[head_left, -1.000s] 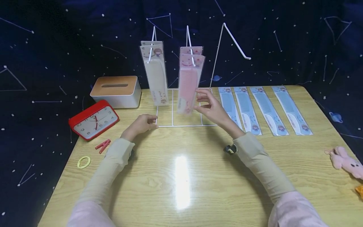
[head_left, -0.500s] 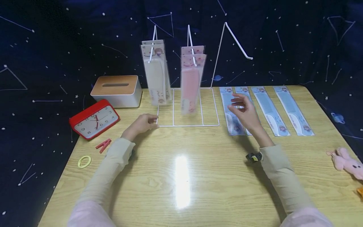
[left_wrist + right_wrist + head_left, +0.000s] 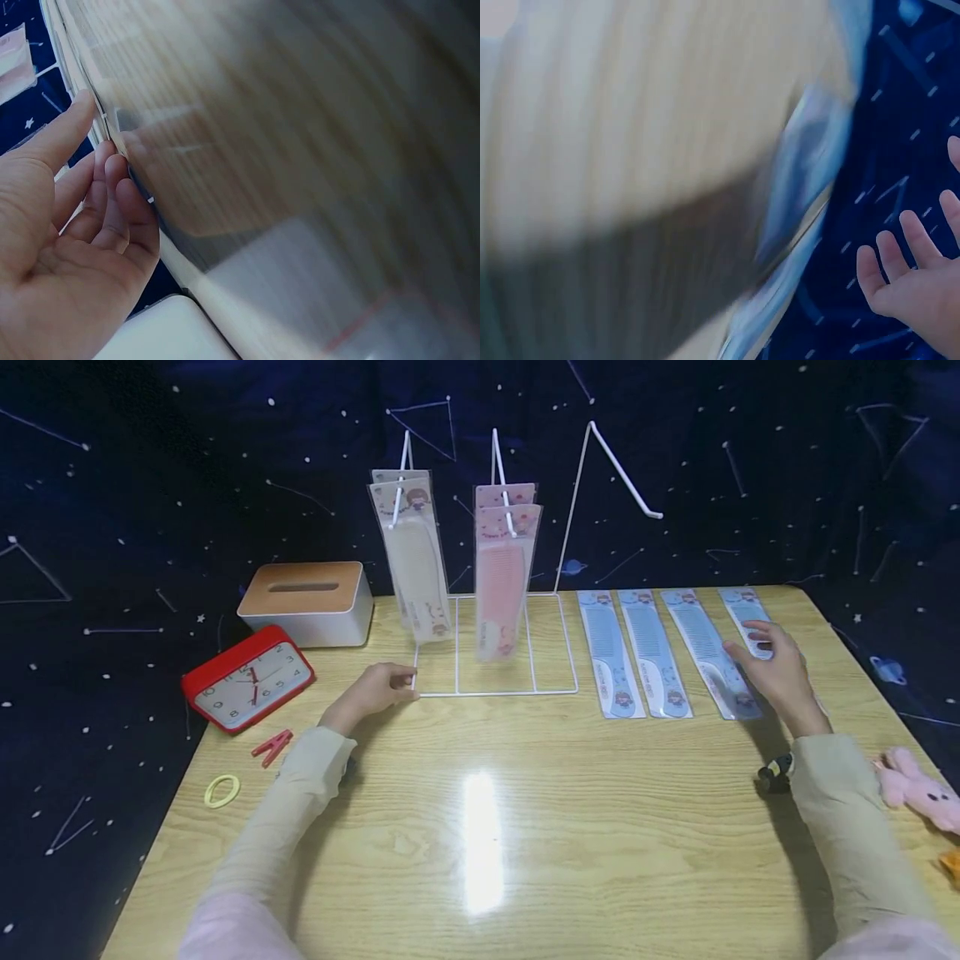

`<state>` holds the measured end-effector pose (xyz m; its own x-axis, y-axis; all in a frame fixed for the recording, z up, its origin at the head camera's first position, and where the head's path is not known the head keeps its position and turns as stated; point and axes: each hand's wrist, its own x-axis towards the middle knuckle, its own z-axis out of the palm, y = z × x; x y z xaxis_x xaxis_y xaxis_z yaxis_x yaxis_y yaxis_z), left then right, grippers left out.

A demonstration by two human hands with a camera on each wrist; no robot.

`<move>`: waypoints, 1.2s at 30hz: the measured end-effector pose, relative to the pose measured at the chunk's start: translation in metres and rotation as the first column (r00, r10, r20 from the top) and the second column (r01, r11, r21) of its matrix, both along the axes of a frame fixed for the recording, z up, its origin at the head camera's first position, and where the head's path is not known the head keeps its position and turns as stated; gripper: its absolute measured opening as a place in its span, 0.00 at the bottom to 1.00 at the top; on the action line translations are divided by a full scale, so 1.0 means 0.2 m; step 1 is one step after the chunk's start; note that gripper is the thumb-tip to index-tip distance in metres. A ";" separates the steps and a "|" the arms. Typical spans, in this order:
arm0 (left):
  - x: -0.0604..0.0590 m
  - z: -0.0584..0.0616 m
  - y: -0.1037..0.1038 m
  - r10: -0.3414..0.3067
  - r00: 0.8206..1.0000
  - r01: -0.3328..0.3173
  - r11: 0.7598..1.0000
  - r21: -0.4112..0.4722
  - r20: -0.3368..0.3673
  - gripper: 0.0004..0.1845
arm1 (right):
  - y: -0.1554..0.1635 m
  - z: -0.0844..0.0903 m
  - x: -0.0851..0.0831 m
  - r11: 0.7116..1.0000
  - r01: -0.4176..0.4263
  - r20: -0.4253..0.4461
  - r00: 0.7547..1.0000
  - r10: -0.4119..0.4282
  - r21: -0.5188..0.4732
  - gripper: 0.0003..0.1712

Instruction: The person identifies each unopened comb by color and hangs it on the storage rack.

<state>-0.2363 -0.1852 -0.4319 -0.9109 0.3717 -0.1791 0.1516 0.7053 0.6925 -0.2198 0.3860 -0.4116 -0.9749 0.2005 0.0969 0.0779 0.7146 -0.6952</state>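
A white wire display rack (image 3: 495,694) with three hooks stands at the back of the table. My left hand (image 3: 372,691) pinches the left side of its base between thumb and fingers. Packaged cream combs (image 3: 420,568) hang on the left hook and packaged pink combs (image 3: 501,585) on the middle one; the right hook (image 3: 626,472) is bare. To the right lie several blue combs in clear packets (image 3: 611,647), side by side. My right hand (image 3: 780,672), fingers spread and holding nothing, hovers over the rightmost blue comb packet (image 3: 742,603) and hides its lower part.
At left are a tissue box (image 3: 307,618) with a wooden lid, a red alarm clock (image 3: 251,681), a red clothespin (image 3: 272,747) and a yellow ring (image 3: 222,791). A pink plush toy (image 3: 918,789) lies at the right edge. A dark starry cloth (image 3: 225,485) hangs behind.
My right hand has left the pink combs on the middle hook and moved right, across the blue packets to the rightmost one. My left hand stays on the rack base.
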 end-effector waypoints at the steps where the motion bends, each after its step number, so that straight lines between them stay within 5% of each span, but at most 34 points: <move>1: 0.00 0.00 0.00 0.000 1.000 0.000 1.000 -0.001 -0.003 0.28 | 0.04 -0.01 0.00 1.000 0.009 0.032 0.999 -0.009 0.016 0.38; 5: 0.00 0.00 0.00 0.002 1.000 -0.002 1.000 0.005 0.003 0.28 | 0.19 -0.04 0.00 0.996 0.012 0.176 0.984 -0.027 0.084 0.43; 13: 0.01 -0.01 -0.01 0.007 1.000 -0.007 1.000 -0.003 0.016 0.28 | 0.32 -0.08 0.01 0.983 -0.006 0.414 0.908 -0.072 0.185 0.48; 28: -0.01 -0.02 -0.01 0.021 1.000 -0.021 1.000 0.005 -0.002 0.28 | 0.35 -0.06 -0.04 0.986 0.026 0.401 0.911 -0.093 0.167 0.50; 36: 0.00 -0.02 -0.01 0.014 1.000 -0.014 1.000 0.004 0.010 0.28 | 0.36 -0.06 -0.05 0.988 0.114 0.496 0.855 -0.151 0.103 0.57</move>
<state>-0.2363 -0.1866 -0.4350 -0.9142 0.3599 -0.1864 0.1352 0.7044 0.6968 -0.2308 0.4585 -0.4226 -0.8597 0.3421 -0.3793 0.4999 0.7160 -0.4873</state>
